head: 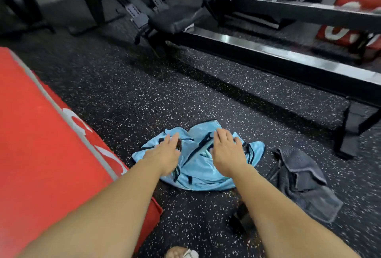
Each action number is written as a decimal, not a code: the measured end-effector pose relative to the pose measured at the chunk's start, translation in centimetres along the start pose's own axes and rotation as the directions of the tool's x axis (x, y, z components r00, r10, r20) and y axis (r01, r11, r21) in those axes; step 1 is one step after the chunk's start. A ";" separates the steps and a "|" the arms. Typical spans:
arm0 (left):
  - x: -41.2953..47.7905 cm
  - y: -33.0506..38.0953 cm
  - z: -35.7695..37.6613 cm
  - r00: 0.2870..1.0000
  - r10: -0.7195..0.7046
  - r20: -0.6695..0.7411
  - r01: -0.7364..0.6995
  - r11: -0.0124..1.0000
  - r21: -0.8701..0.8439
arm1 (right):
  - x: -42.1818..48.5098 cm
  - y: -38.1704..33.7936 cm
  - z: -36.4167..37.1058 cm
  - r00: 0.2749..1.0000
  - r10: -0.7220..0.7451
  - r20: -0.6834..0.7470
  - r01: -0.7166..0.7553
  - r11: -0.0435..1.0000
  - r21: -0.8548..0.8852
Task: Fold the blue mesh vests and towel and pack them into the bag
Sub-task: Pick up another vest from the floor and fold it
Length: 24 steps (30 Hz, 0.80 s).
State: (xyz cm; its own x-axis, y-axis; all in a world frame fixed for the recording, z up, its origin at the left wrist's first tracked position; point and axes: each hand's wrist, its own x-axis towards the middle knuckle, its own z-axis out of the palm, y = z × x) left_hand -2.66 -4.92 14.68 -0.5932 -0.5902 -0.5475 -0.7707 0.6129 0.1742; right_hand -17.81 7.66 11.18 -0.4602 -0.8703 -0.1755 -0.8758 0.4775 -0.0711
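A crumpled heap of light blue mesh vests (pixel 198 167) with black trim lies on the speckled black floor in front of me. My left hand (pixel 165 154) hovers flat over the heap's left part, fingers spread. My right hand (pixel 226 152) is over its right part, palm down, fingers apart. Neither hand grips the cloth. A dark grey towel (pixel 305 183) lies rumpled on the floor to the right of the vests. No bag is visible to me.
A large red padded box (pixel 51 154) stands close on the left. A black bench frame (pixel 268 57) with a metal rail runs across the back right. More gym gear stands behind. A foot (pixel 179 253) shows at the bottom edge.
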 end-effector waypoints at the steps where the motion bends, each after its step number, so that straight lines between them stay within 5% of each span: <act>1: -1.4 0.1 -0.8 1.000 0.005 -0.018 -0.005 1.000 -0.008 | -0.6 -0.3 -1.7 0.999 -0.020 -0.029 0.019 1.000 -0.014; 14: -14.2 0.5 -10.3 0.963 0.048 -0.263 -0.066 0.996 -0.060 | -6.5 -2.4 -21.3 0.913 -0.108 -0.394 0.084 0.994 -0.076; 24: -18.9 -0.4 -12.2 0.943 0.023 -0.333 -0.049 0.996 -0.072 | -9.3 -3.3 -27.9 0.884 -0.134 -0.448 0.093 0.989 -0.113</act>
State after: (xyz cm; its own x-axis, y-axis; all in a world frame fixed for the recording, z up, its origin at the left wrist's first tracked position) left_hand 6.02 -0.47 34.95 -0.6542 -0.7173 -0.2399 -0.7552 0.6019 0.2597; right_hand -14.67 10.78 40.45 -0.3546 -0.8875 0.2944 -0.9255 0.3779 0.0243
